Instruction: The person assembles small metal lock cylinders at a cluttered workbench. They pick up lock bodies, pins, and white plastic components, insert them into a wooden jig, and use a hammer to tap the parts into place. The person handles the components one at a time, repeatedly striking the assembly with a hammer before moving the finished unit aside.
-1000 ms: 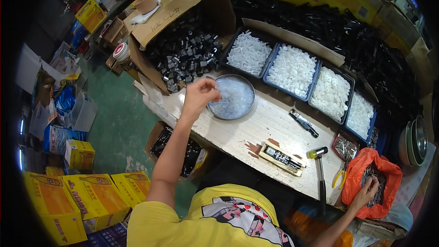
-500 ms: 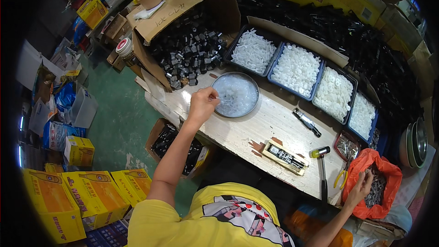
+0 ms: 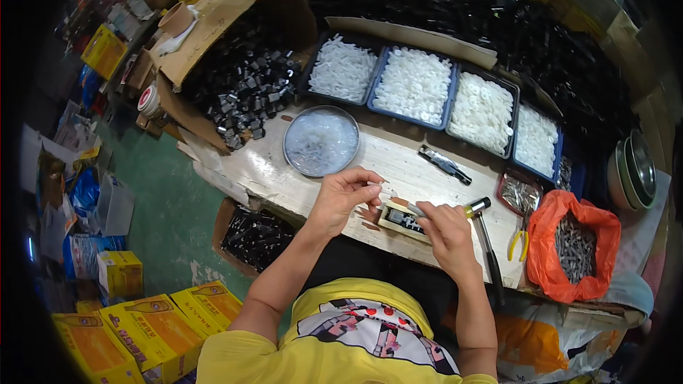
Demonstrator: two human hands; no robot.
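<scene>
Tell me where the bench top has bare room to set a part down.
Bare wood lies between the round metal dish and the dark hand tool, below the blue trays. A smaller patch lies left of the dish, beside the cardboard box. It is crowded around the small block, the hammer and the orange bag.

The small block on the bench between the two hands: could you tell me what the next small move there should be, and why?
Probably lower the left hand so the small white piece in its fingertips meets the small block. That hand hovers just above and left of the block, while the right hand rests on the block's right end, holding a thin metal pin over it. The piece looks poised to be set in.
</scene>
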